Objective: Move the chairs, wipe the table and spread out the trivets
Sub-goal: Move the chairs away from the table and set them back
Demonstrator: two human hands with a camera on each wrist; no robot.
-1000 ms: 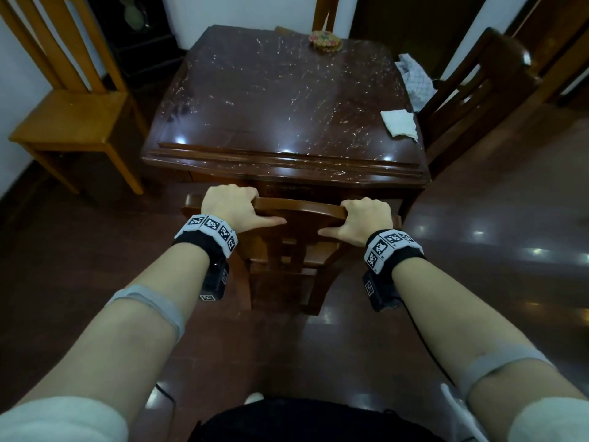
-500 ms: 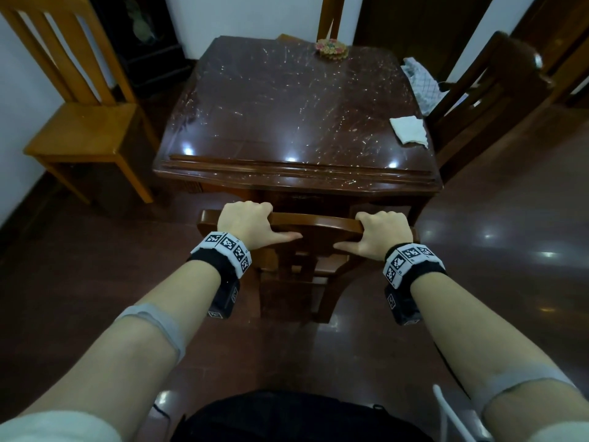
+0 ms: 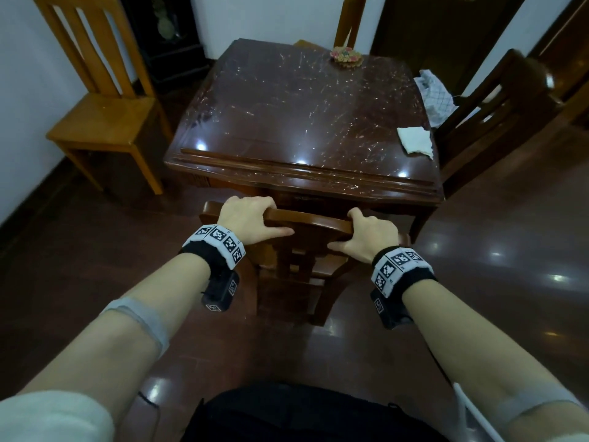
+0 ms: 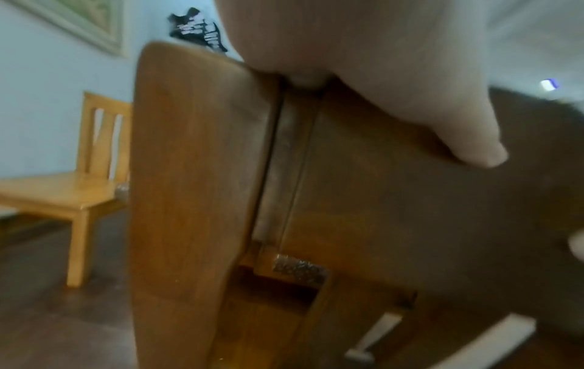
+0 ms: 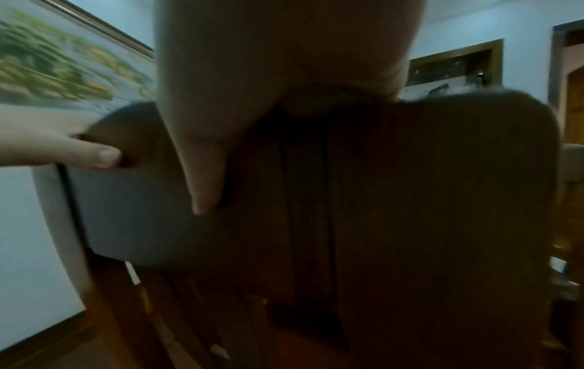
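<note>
Head view shows the left hand [image 3: 247, 218] and right hand [image 3: 371, 232] each curled over the near chair's top rail [image 3: 307, 220], which runs left-right just before the table [image 3: 302, 173], both equally near.

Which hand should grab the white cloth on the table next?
Right, probably. The white cloth lies near the table's right edge, on the same side as the right hand. The left hand would have to cross over. Both hands now grip the chair.
</note>
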